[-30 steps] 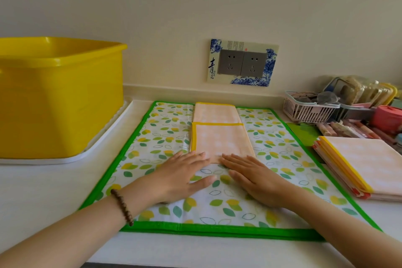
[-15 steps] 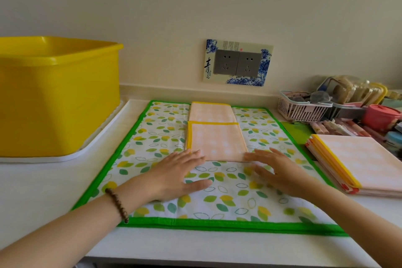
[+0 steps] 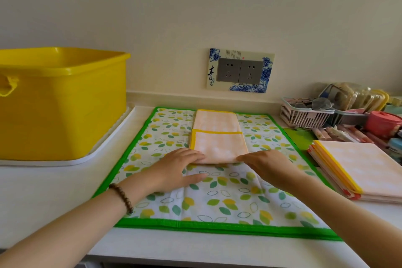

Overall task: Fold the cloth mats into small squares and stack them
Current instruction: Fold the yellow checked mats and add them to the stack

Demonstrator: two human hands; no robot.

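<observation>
Now on a white tabletop, beside a yellow tub, two hands meet at a half-folded cloth.
A leaf-print mat lies flat, with a stack of folded mats to its right. On the leaf-print mat, a peach cloth lies folded into a strip. The left hand rests straight fingers on its near-left corner. The right hand touches the near-right corner, grip unclear.

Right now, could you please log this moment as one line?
cloth: part-folded, on leaf mat | left hand: at near-left corner | right hand: at near-right corner | grip: unclear | stack: right, apart
</observation>
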